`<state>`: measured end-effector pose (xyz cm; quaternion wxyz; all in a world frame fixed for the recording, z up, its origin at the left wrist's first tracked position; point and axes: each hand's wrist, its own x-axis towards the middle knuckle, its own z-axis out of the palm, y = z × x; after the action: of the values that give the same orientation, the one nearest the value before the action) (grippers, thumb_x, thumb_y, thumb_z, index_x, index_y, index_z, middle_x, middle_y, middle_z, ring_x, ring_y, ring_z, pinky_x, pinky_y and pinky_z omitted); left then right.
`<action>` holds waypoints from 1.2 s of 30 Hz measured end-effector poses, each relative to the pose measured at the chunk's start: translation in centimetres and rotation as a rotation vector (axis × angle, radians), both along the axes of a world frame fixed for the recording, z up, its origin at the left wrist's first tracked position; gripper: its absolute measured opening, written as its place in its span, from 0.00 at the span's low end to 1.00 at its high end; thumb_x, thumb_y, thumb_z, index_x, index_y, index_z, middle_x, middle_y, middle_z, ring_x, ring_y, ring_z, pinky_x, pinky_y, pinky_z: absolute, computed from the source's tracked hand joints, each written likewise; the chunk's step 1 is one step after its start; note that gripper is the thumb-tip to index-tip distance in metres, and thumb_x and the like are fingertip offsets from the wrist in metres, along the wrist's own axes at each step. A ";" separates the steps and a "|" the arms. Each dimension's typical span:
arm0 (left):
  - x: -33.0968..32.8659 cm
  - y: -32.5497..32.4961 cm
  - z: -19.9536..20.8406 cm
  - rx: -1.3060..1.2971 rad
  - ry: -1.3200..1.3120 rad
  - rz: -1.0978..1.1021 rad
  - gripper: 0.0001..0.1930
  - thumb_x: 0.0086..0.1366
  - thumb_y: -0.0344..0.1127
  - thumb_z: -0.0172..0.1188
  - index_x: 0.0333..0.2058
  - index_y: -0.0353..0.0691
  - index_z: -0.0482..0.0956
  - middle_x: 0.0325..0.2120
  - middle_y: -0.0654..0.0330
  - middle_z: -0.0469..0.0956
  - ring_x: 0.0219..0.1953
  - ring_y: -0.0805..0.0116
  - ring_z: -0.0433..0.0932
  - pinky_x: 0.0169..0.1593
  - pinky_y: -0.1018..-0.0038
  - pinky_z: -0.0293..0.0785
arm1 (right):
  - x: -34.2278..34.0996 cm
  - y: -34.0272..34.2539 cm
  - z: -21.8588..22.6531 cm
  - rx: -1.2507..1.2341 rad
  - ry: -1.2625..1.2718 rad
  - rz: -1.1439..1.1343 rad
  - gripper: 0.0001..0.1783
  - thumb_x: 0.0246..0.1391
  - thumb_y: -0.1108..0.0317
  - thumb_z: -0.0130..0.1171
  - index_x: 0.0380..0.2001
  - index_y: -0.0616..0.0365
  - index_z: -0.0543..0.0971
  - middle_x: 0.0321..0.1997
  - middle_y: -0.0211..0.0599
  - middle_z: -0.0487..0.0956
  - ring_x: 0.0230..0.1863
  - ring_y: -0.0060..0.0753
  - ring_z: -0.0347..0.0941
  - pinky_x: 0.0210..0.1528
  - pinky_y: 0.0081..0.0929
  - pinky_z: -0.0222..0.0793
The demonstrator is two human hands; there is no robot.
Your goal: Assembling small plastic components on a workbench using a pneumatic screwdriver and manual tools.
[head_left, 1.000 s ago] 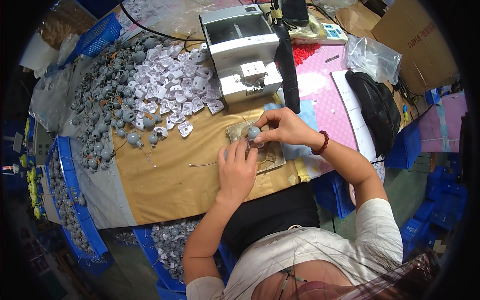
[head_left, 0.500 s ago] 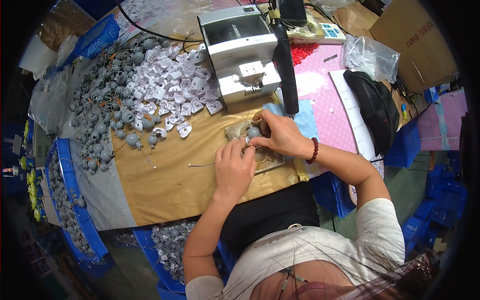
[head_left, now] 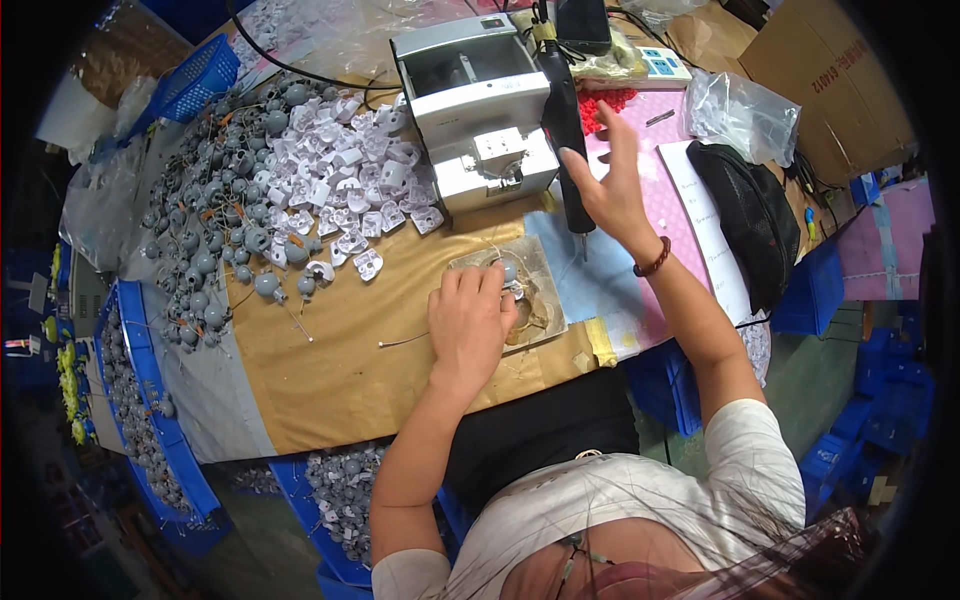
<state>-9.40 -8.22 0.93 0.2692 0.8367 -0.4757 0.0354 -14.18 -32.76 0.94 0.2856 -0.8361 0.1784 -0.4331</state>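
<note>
My left hand (head_left: 468, 318) is closed on a small grey ball-shaped part (head_left: 510, 271), pressing it down on a worn square fixture plate (head_left: 545, 300). Its fingers hide most of the part. A thin grey wire (head_left: 404, 341) trails out to the left from under that hand. Raised beside the hanging black electric screwdriver (head_left: 568, 150), my right hand (head_left: 617, 195) holds nothing, its thumb and fingers apart. Just beyond its fingertips lies a pile of small red pieces (head_left: 603, 106). The screwdriver's tip points down at a light-blue sheet (head_left: 600, 270).
A silver-white machine (head_left: 480, 110) stands at the back middle. To its left spread heaps of white plastic housings (head_left: 355, 180) and grey ball parts with wires (head_left: 205, 220). A black pouch (head_left: 745, 225), a clear plastic bag (head_left: 742, 115) and a cardboard box (head_left: 850, 90) are at right.
My right hand has let go of the grey ball part and moved up and right, toward the red pieces. My left hand stays on the part at the fixture.
</note>
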 end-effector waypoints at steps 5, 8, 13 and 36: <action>0.0 0.0 -0.2 -0.024 0.022 0.004 0.17 0.53 0.33 0.68 0.43 0.41 0.80 0.33 0.60 0.75 0.40 0.57 0.74 0.42 0.63 0.71 | 0.7 -0.8 -0.5 0.593 0.093 0.181 0.31 0.56 0.66 0.69 0.60 0.65 0.70 0.51 0.41 0.79 0.47 0.27 0.76 0.50 0.26 0.72; 0.2 0.1 -0.5 -0.048 0.040 -0.008 0.17 0.53 0.32 0.68 0.43 0.41 0.80 0.32 0.59 0.75 0.40 0.56 0.74 0.42 0.62 0.71 | 0.1 1.9 2.1 0.309 -0.259 0.125 0.28 0.56 0.75 0.66 0.59 0.63 0.68 0.38 0.33 0.78 0.36 0.22 0.76 0.40 0.22 0.74; 0.1 0.1 0.2 -0.051 0.100 -0.012 0.17 0.52 0.31 0.68 0.43 0.39 0.80 0.33 0.57 0.76 0.40 0.53 0.74 0.43 0.61 0.72 | 1.8 3.1 11.1 0.508 -0.452 0.681 0.34 0.57 0.84 0.57 0.65 0.67 0.58 0.29 0.37 0.77 0.28 0.28 0.75 0.38 0.31 0.76; 0.2 -0.1 -1.3 -0.083 0.021 0.024 0.14 0.49 0.33 0.64 0.38 0.41 0.78 0.34 0.60 0.75 0.42 0.57 0.74 0.39 0.60 0.72 | 1.1 9.8 8.7 0.657 -0.032 0.652 0.35 0.48 0.81 0.67 0.61 0.67 0.67 0.36 0.30 0.79 0.37 0.18 0.73 0.42 0.23 0.71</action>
<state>-9.25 -8.34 -0.38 0.3082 0.8307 -0.4609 0.0498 -13.09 -22.94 9.61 0.6595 -0.7069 0.0295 -0.2541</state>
